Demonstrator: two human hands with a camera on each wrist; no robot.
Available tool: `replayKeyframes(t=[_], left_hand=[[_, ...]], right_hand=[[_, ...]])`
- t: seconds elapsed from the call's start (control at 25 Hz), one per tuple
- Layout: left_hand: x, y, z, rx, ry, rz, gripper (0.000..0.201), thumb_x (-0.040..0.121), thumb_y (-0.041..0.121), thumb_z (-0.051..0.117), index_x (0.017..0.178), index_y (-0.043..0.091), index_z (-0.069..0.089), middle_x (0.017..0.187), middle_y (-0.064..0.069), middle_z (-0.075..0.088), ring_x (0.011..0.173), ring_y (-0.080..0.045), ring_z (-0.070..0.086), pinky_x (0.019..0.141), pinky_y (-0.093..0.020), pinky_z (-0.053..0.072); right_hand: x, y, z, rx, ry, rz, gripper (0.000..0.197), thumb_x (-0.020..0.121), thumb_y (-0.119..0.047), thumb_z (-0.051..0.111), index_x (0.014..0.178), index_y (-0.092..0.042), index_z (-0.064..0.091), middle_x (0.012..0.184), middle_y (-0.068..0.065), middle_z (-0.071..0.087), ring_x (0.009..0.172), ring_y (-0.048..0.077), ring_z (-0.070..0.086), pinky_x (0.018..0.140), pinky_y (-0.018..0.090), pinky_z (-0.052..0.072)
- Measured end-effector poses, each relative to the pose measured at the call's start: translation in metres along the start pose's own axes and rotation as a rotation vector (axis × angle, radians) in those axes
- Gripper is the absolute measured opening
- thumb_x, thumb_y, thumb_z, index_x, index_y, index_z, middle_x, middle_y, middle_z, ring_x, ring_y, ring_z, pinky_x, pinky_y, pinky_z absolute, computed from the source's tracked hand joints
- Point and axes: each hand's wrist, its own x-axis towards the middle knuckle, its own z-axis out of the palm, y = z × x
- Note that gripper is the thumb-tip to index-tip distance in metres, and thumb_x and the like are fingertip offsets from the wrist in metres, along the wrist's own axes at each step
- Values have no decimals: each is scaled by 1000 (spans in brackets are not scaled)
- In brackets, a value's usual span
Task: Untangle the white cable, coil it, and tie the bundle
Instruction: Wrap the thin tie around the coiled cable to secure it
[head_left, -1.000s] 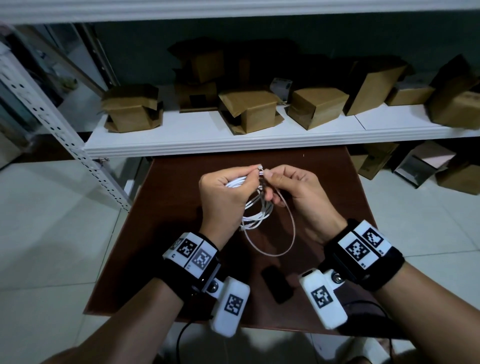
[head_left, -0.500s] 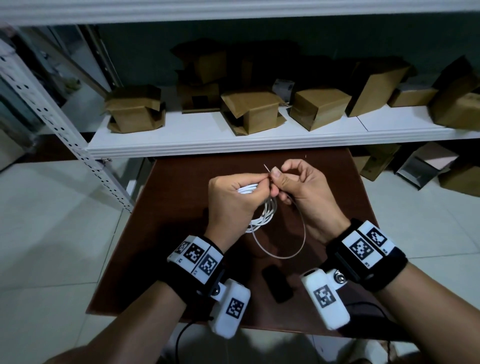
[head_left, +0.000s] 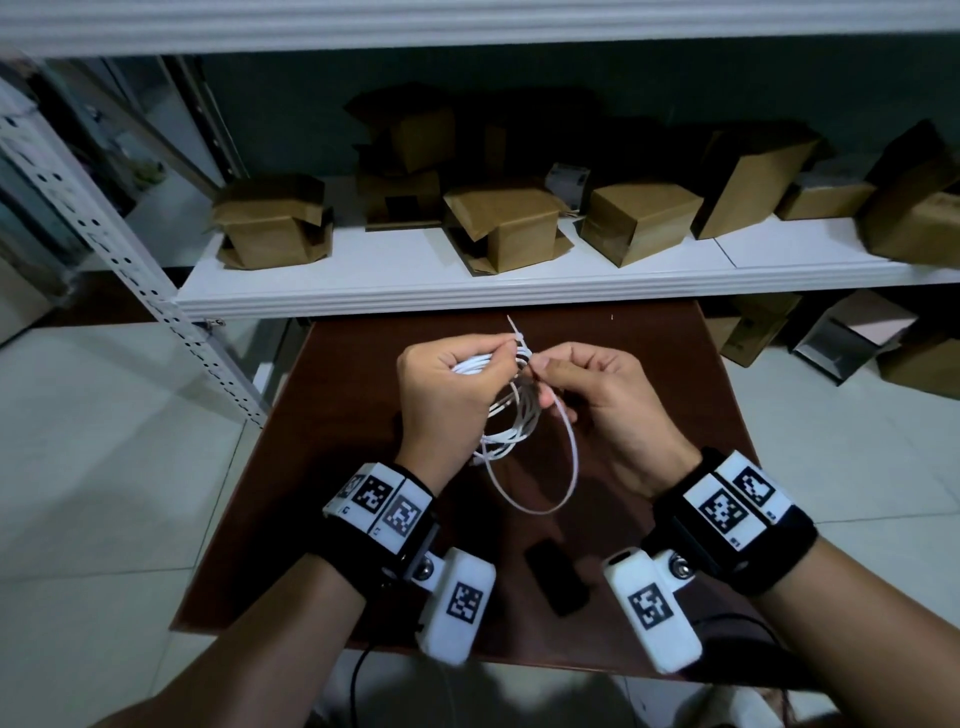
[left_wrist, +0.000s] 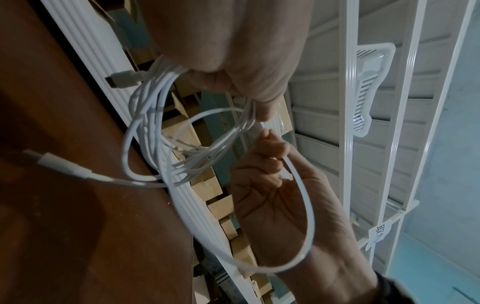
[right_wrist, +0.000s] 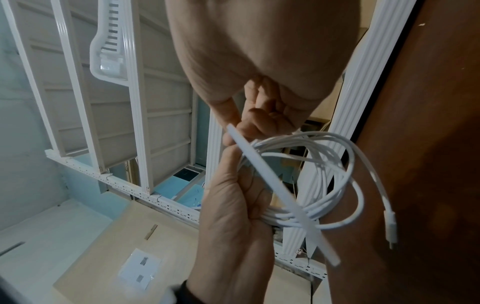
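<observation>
My left hand (head_left: 506, 358) grips a coil of white cable (head_left: 511, 421) above the brown table (head_left: 337, 467). A white zip tie (head_left: 571, 457) passes round the coil and hangs as a wide loop below both hands. Its thin tail (head_left: 511, 328) sticks up above my knuckles. My right hand (head_left: 540, 371) pinches the tie beside the coil. The left wrist view has the left hand (left_wrist: 254, 111) on the coil (left_wrist: 153, 123), and the right hand (left_wrist: 270, 139) pinching the tie (left_wrist: 306, 207). In the right wrist view the flat tie (right_wrist: 272, 185) crosses the coil (right_wrist: 330, 174); a connector (right_wrist: 391, 224) dangles.
A small black object (head_left: 556, 577) lies on the table near its front edge. Behind the table runs a white shelf (head_left: 395, 280) holding several cardboard boxes (head_left: 504, 223). A perforated metal upright (head_left: 130, 270) slants at the left. More boxes (head_left: 857, 338) sit on the floor at right.
The tie's tail has come up into view above my hands. My right hand's fingers have curled down onto the tie. The coil stays in my left hand.
</observation>
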Motion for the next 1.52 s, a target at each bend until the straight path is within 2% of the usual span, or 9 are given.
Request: replayKeyframes(t=[0.12, 0.32, 0.52, 0.68, 1.04, 1.2, 1.28, 1.4, 1.52], left_hand=[[-1, 3, 1, 31, -16, 44, 8, 85, 5, 82, 89, 11, 86, 83, 5, 82, 79, -9, 79, 74, -24, 59], [-3, 7, 1, 65, -29, 82, 8, 84, 2, 81, 88, 8, 86, 82, 4, 82, 77, -8, 79, 73, -23, 60], [-2, 9, -1, 119, -43, 159, 9, 84, 4, 80, 86, 11, 86, 80, 10, 80, 75, -6, 78, 70, -31, 63], [-6, 8, -1, 98, -92, 141, 9, 86, 6, 77, 85, 9, 86, 79, 5, 81, 74, -20, 79, 66, -42, 61], [-10, 12, 3, 104, -139, 153, 15, 87, 5, 75, 81, 12, 86, 74, 5, 80, 69, -22, 78, 63, -43, 61], [-4, 20, -1, -98, -215, -17, 18, 89, -12, 70, 77, -2, 79, 67, 3, 78, 60, -9, 74, 60, -23, 58], [0, 19, -4, -183, -218, -107, 9, 90, -11, 72, 84, -9, 79, 72, -2, 80, 65, -10, 75, 67, -22, 57], [5, 12, -8, -155, -233, -145, 6, 88, -2, 78, 93, -2, 83, 85, -8, 82, 80, -14, 76, 78, -27, 59], [1, 16, -5, -177, -339, -199, 8, 89, -2, 77, 94, -1, 83, 87, -10, 82, 85, -14, 76, 80, -24, 58]], right_hand=[[0, -2, 0, 60, 12, 7, 12, 97, -3, 61, 90, 5, 67, 61, 8, 55, 50, 9, 43, 51, 19, 31], [-1, -3, -4, 121, -45, 99, 14, 97, -3, 58, 88, 4, 66, 55, 4, 47, 46, 8, 37, 45, 16, 29], [1, -1, -1, 215, -47, 131, 18, 99, -4, 54, 84, 2, 61, 52, 3, 41, 45, 8, 31, 44, 16, 24], [5, 1, -2, 226, -26, 96, 21, 101, -7, 56, 80, -3, 58, 50, 1, 40, 45, 9, 29, 45, 18, 23], [5, 2, -2, 202, -49, 80, 22, 101, -9, 59, 80, -3, 63, 55, 3, 41, 49, 10, 30, 46, 18, 25], [9, -3, -5, 98, -51, 76, 23, 102, -16, 58, 88, 1, 65, 63, 7, 52, 52, 10, 39, 50, 20, 28], [14, -8, -9, 30, 18, 64, 27, 102, -19, 60, 97, 6, 67, 68, 8, 58, 55, 11, 43, 53, 21, 30], [17, -10, -12, 0, 111, 44, 34, 100, -20, 64, 108, 13, 69, 77, 8, 64, 61, 9, 51, 60, 18, 41], [15, -10, -12, -33, 45, 68, 40, 99, -28, 66, 109, 10, 72, 82, 13, 65, 73, 16, 57, 69, 21, 48]])
